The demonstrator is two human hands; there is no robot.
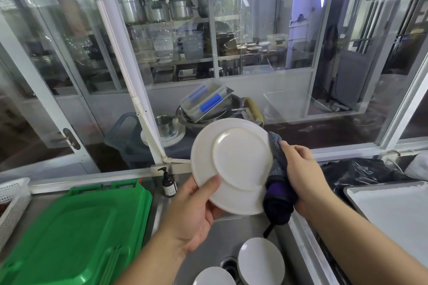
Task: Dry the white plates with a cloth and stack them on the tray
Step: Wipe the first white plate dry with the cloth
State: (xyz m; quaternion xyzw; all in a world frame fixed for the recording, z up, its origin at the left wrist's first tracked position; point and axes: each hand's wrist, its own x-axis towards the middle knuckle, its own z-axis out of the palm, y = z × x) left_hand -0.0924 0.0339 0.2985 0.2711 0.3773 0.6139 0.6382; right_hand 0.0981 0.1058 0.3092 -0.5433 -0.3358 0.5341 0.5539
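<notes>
Hands meet at one white plate (234, 164), raised over the sink (252, 227) with its underside and foot ring turned toward the camera. The left hand (196, 213) reaches up from below, its thumb laid flat across the plate's lower left rim and its other fingers hidden behind the plate, so it grips that edge. The right hand (303, 176) comes in from the right, its fingers wrapped round a bunched cloth (278, 187), dark purple with a grey lace-like part at the top, and it presses the cloth against the plate's right rim. The cloth's lower end hangs below that hand, over the sink. Beneath both hands, in the steel basin, lie two more white plates, one (260, 261) tilted beside the drain and another (214, 276) cut off by the frame's lower edge. Left of the left hand, a stack of green trays (76, 233) lies on the steel surface (41, 210), with a white mesh basket (12, 201) further left. Just above the left hand, at the back of the surface, stands a dark pump bottle (168, 183). Right of the right hand lies a pale tray (393, 210) with a steel rim, and behind it a crumpled black plastic bag (361, 173). Beyond the plate, past a glass partition, metal bowls and pans (203, 109) are piled up, partly hidden by the plate's top edge.
</notes>
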